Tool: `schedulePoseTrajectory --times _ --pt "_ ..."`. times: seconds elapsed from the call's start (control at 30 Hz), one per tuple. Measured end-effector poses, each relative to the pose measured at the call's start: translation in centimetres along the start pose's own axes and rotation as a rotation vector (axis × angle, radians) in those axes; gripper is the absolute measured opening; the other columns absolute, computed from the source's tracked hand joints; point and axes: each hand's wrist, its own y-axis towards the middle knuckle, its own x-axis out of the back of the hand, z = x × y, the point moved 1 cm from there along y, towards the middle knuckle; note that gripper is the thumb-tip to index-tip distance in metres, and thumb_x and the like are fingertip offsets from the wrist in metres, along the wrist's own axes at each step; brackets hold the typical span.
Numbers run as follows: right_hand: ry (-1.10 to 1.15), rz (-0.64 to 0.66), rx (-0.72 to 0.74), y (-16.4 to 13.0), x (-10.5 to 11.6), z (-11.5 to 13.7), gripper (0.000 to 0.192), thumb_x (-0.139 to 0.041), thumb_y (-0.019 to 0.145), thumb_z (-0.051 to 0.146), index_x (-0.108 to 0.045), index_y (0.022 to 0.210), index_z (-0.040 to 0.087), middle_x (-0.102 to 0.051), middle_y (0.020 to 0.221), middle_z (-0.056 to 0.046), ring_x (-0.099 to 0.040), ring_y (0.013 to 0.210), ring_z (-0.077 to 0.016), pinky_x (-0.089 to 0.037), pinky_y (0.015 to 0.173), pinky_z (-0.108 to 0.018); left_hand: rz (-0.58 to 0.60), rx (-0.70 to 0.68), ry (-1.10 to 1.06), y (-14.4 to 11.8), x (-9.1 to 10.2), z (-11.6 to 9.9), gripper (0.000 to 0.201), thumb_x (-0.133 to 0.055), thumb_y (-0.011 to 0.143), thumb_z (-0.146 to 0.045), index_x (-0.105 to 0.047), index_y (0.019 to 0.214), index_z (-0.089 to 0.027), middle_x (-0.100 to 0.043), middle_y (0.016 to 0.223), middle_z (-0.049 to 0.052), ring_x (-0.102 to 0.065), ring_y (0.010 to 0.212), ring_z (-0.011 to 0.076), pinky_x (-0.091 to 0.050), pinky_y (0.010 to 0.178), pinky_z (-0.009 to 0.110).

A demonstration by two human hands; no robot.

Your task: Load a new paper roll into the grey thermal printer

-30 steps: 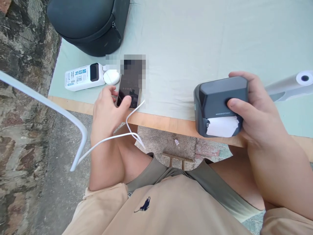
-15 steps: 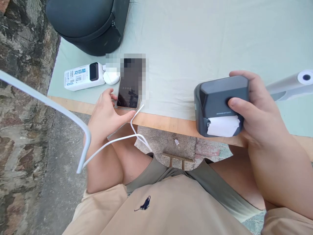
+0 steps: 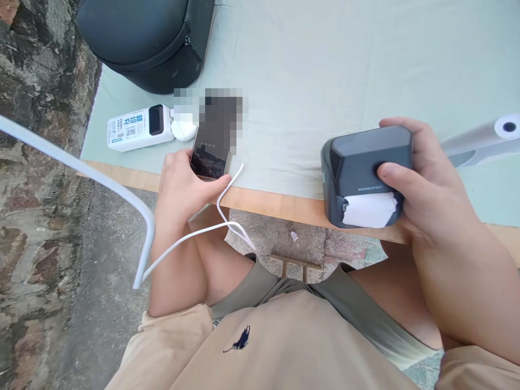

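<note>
My right hand (image 3: 426,184) grips a dark grey label printer (image 3: 371,157) over the table's front edge, thumb on its top face. A torn-edged strip of white paper (image 3: 369,210) shows at the printer's near side. On the left, my left hand (image 3: 184,181) is closed around the lower end of a smartphone (image 3: 213,135), fingers on its left side and thumb at its lower right corner. The phone's screen is dark, and part of it is blurred out by pixelation. A white cable (image 3: 227,189) loops beside my left thumb and hangs below the table edge.
A white power bank (image 3: 138,127) and a small round white case (image 3: 184,127) lie left of the phone. Behind them stands a black zippered case (image 3: 142,38). A white cylindrical object (image 3: 483,138) lies right of the printer. The table bears a pale green cloth (image 3: 304,81); a stone wall (image 3: 36,162) flanks it.
My left hand has moved right and closed on the phone's lower end, which is now slightly tilted. The cable's end has shifted slightly up. My right hand keeps holding the printer.
</note>
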Motion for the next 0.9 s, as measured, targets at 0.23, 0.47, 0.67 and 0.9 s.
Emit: schedulePoseTrajectory --times 0.23,0.47,0.67,0.9 --pt "-0.041 -0.013 0.007 -0.3 0.0 0.1 0.078 -0.091 0.070 0.076 -0.067 0.136 0.041 -0.063 0.110 -0.002 -0.065 0.086 -0.0122 -0.062 0.061 -0.024 -0.133 0.081 -0.088 0.5 0.5 -0.3 0.079 -0.088 0.061 -0.033 -0.059 0.134 -0.029 -0.069 0.143 0.011 -0.065 0.141 0.0418 -0.056 0.122 0.066" --pt "-0.033 -0.037 -0.017 -0.1 0.0 0.2 0.082 -0.094 0.065 0.077 -0.069 0.134 0.041 -0.062 0.109 -0.002 -0.063 0.086 -0.0105 -0.061 0.061 -0.022 -0.278 -0.090 -0.184 1.7 -0.2 1.8 0.085 -0.088 0.062 -0.026 -0.058 0.141 -0.034 -0.069 0.145 0.006 -0.066 0.140 0.0399 -0.055 0.124 0.066" --pt "-0.022 -0.055 -0.030 0.0 0.0 0.3 0.081 -0.096 0.061 0.076 -0.072 0.130 0.041 -0.062 0.110 -0.002 -0.062 0.085 -0.0096 -0.061 0.059 -0.020 -0.268 -0.194 -0.199 2.6 -0.7 3.6 0.100 -0.091 0.060 -0.014 -0.052 0.150 -0.033 -0.062 0.153 0.008 -0.058 0.150 0.0396 -0.048 0.132 0.066" --pt "-0.007 -0.066 -0.053 0.0 0.0 0.3 0.081 -0.097 0.058 0.076 -0.074 0.129 0.043 -0.061 0.111 -0.002 -0.062 0.086 -0.0089 -0.060 0.059 -0.019 -0.288 -0.266 -0.156 3.1 -0.8 4.4 0.108 -0.087 0.060 -0.004 -0.047 0.153 -0.042 -0.061 0.154 0.004 -0.055 0.155 0.0354 -0.050 0.133 0.062"
